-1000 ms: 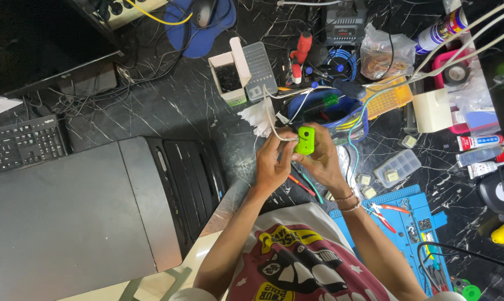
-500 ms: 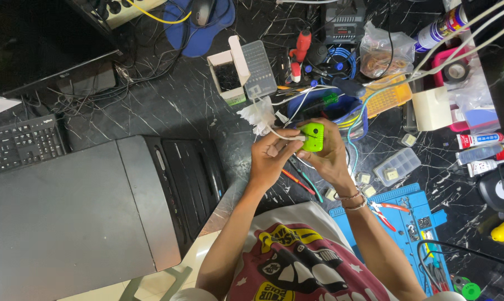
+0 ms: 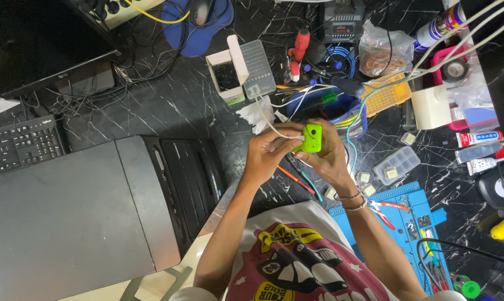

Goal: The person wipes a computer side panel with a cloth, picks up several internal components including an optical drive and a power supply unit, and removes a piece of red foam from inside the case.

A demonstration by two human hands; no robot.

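A small lime-green device (image 3: 311, 137) sits between both my hands above the dark marbled desk. My right hand (image 3: 329, 159) cradles it from the right and below. The fingers of my left hand (image 3: 269, 151) pinch a white cable plug (image 3: 298, 137) at the device's left side. The white cable (image 3: 266, 120) curves up and left from there toward a grey charger block (image 3: 259, 68).
A grey computer tower (image 3: 79, 212) lies on its side at the left, a black keyboard (image 3: 20, 146) beyond it. A blue work mat (image 3: 413, 223) with pliers lies at the right. Small clear parts boxes (image 3: 397, 165), a blue bowl of wires (image 3: 333, 106) and glue tubes crowd the far side.
The green device has turned from upright to lying sideways, and both hands have shifted slightly up. My left fingers have closed in on the white plug at its side.
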